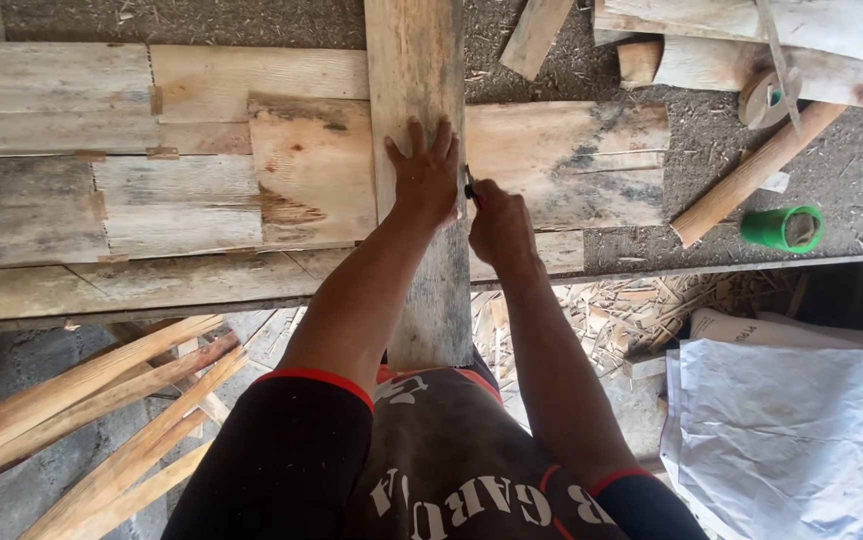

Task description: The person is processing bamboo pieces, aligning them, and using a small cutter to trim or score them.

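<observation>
Pressing flat: left hand (426, 172), fingers spread on the upright plank (417, 90), which lies across the surface (102, 290)
Right hand (498, 222): grip closed around a small dark tool (470, 186), mostly hidden, can't tell what
Plank's near end: hidden behind the arms
Green tape roll (784, 229): far right

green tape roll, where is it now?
Head view, right side: the green tape roll lies on the workbench, beside the end of a wooden stick.

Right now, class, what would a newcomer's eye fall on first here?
Two hands at the centre: the left hand lies flat on an upright plank, the right hand beside it grips a small dark tool. At right, a green roll stands out on the bench.
</observation>
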